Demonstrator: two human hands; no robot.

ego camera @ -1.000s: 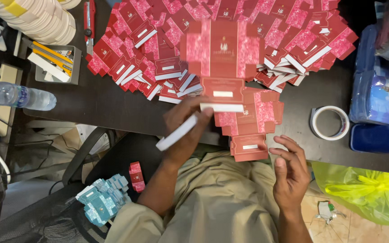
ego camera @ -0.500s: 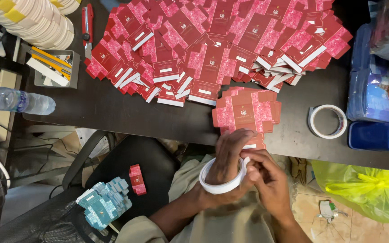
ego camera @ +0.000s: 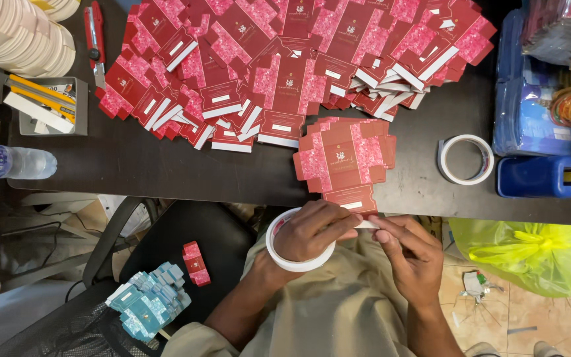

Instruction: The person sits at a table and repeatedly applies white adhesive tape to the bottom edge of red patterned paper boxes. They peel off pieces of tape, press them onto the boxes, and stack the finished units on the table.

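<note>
Looped around the left hand (ego camera: pixel 315 231) like a bracelet, a white roll of tape (ego camera: pixel 284 254) is carried at the wrist, just below the edge of the dark surface (ego camera: pixel 166 172) and above the lap. The left grip is closed: its fingers are curled over the tape's free end (ego camera: pixel 367 225), a short white strip pinched at the tips. The right hand (ego camera: pixel 412 259) meets it from the other side, thumb and forefinger closed on the same strip, so that the end is held between both hands.

The roll is judged light and stiff at its ring, while the strip itself is thin, limp and sticky on one face; it is best taken by its very end and edges, since it may fold onto itself or cling to skin.

Just above the hands, a small stack of flat red carton blanks (ego camera: pixel 345 158) lies at the surface's edge, its lowest flap touching or nearly touching the fingers. Beyond it a large heap of red blanks (ego camera: pixel 285 66) is spread. A second tape roll (ego camera: pixel 465 159) lies to the right, near blue plastic boxes (ego camera: pixel 536 175). A water bottle (ego camera: pixel 8 162), a red utility knife (ego camera: pixel 94 39) and a stack of pale rolls (ego camera: pixel 14 33) are seen at the left. A yellow-green bag (ego camera: pixel 530 254) sits on the floor.
</note>
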